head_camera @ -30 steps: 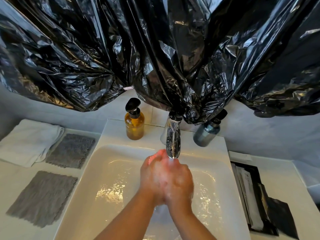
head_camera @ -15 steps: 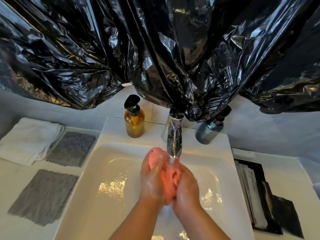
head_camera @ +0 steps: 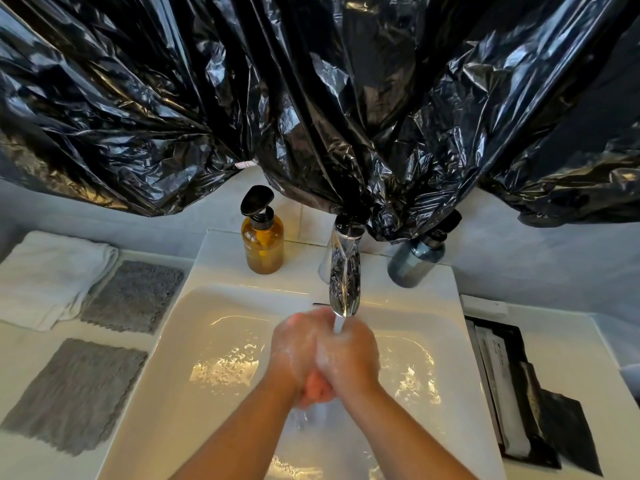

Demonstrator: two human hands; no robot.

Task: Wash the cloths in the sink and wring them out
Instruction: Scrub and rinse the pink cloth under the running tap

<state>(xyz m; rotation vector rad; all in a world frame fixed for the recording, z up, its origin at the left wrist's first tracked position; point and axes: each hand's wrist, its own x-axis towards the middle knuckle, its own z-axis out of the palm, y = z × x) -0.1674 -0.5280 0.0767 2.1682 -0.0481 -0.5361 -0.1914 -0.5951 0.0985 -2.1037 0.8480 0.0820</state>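
Clasping a pink cloth [head_camera: 316, 389] between the left hand [head_camera: 294, 351] and the right hand [head_camera: 350, 355], fingers of both curling tight round it (only a small bit peeking out down by the wrists). Holding it directly under the tap [head_camera: 344, 278], in the running water [head_camera: 339, 323], above the middle of the white sink [head_camera: 162, 375]. Wearing soap suds across both hands. Working beside a near grey cloth [head_camera: 74, 393] and a far grey cloth [head_camera: 133, 294], both lying flat on the counter [head_camera: 24, 344] left of the sink, the far one just beside a folded white towel [head_camera: 48, 275].
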